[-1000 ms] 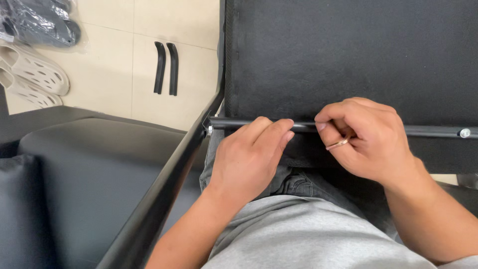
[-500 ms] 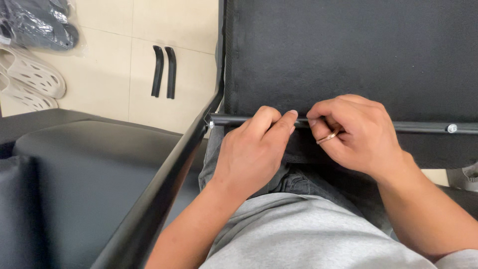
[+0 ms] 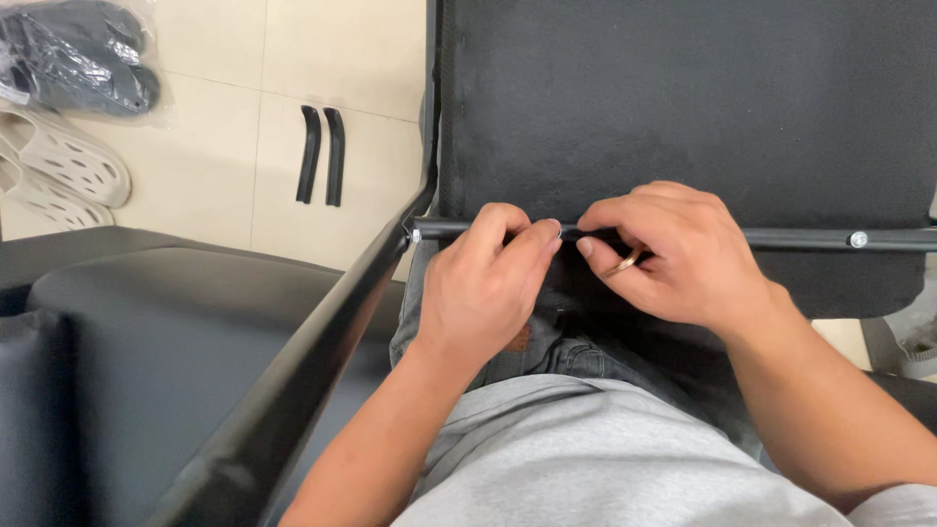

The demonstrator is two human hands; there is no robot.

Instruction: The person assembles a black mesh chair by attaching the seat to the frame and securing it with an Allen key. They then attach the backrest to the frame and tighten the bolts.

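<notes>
Single view only, head-worn camera, aimed steeply down over wearer's own lap and forearms. Scene taken at close range: left hand [image 3: 485, 288] and right hand [image 3: 673, 256] seen near frame centre, at black metal bar [image 3: 810, 237] crossing frame left to right. Black fabric panel [image 3: 683, 98] filled across upper right. Tiled floor [image 3: 332, 59] seen at upper left, farther off. Black padded seat [image 3: 146, 361] caught at lower left. No second view, so no shared area.

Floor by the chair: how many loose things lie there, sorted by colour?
Black curved strips: 2
Cream perforated clogs: 2
Dark slippers in a clear bag: 1 bag; the number inside is unclear
Total: 5
</notes>
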